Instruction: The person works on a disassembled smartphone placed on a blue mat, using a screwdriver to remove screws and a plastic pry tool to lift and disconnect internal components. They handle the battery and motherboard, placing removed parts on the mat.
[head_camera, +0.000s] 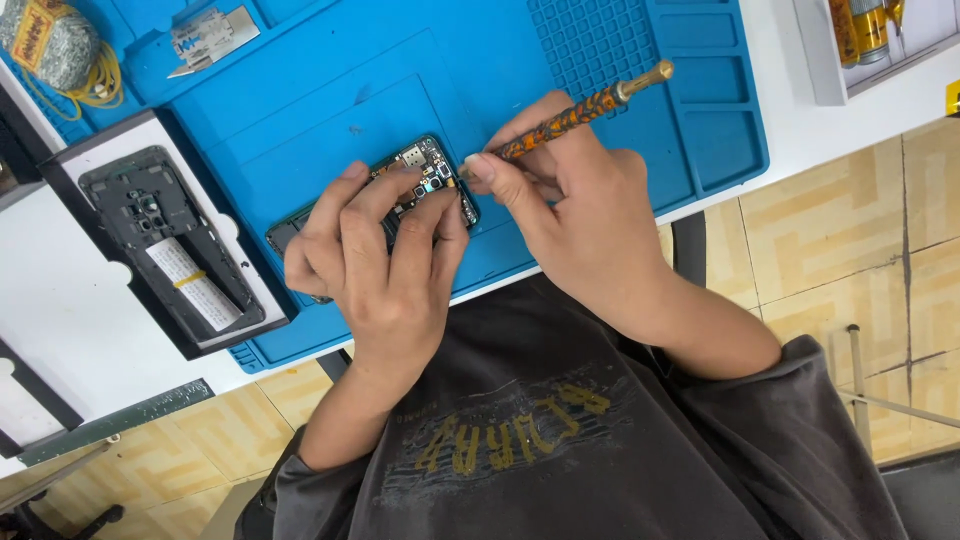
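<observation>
left hand (375, 255): clamped on opened phone (425, 170), on blue mat (330, 80)
right hand (575, 205): pinching screwdriver (570, 115), tip at phone

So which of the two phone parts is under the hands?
The opened phone with bare circuitry, on the blue mat, under both hands. The black back cover lies untouched at left.

Single head-worn view, looking steeply down from above the wearer's chest. Close range: both hands (385, 270) and the blue mat (330, 90) fill the upper centre. Table (60, 320) edge running diagonally, tiled floor (850, 240) at right and lower left. Own torso in lower frame. No second view.
</observation>
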